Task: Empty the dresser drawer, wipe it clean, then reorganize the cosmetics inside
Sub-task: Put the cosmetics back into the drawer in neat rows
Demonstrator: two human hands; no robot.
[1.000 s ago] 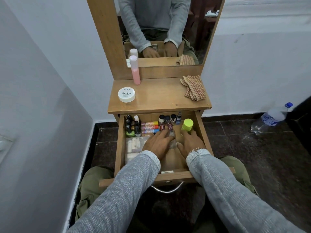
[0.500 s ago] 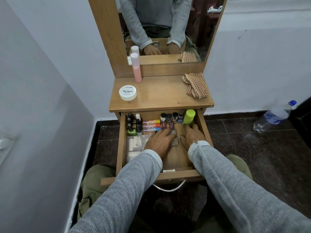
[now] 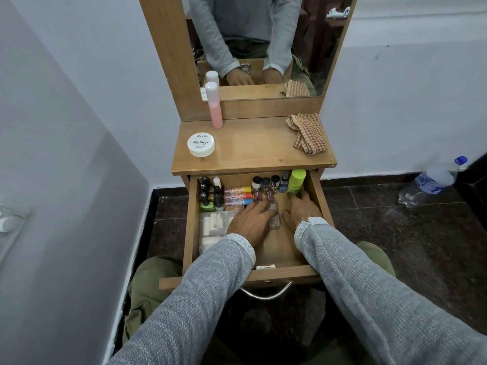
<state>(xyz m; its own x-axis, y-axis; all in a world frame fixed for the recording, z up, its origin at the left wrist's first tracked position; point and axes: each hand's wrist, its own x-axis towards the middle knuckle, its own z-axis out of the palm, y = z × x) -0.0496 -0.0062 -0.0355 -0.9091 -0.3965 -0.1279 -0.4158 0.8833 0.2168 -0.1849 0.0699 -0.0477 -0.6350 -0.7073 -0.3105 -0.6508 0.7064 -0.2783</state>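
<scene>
In the open drawer (image 3: 315, 196), both hands are down among the cosmetics. Vs half a sec ago: right hand (image 3: 300, 210) has slid a bit further back toward the green-capped bottle (image 3: 296, 180), which now stands deeper in the back right corner, partly under the table (image 3: 253, 146) edge. Left hand (image 3: 249, 223) is about where it was; view itself has shifted a little.

Hand pose: left hand lies palm-down mid-drawer, fingers (image 3: 259, 208) loosely spread, tips reaching the lying tubes (image 3: 238, 196). A clear glass bottle (image 3: 274, 216) lies just beside its thumb side, touching it; cannot tell if it's gripped. Right hand palm-down too, fingers straight and slightly spread, index tip at the base of the green-capped bottle, touching or nearly so. Both sleeves grey knit.

Drawer contents: back left, dark nail polish bottles (image 3: 208, 192) upright in a cluster, one w/ green body. Next to them, tubes w/ yellow, red, blue caps stacked sideways. Back middle, small dark-capped bottles (image 3: 264, 184) in a row. Front left, a clear box (image 3: 213, 227) of white items. Bare wood floor front right.

On the table top: white round tub (image 3: 201, 144) marked nail polish, pink bottle (image 3: 214, 106) at the mirror (image 3: 266, 46), checked cloth (image 3: 307, 133) at right. Plastic water bottle (image 3: 432, 181) on the floor by the wall.
</scene>
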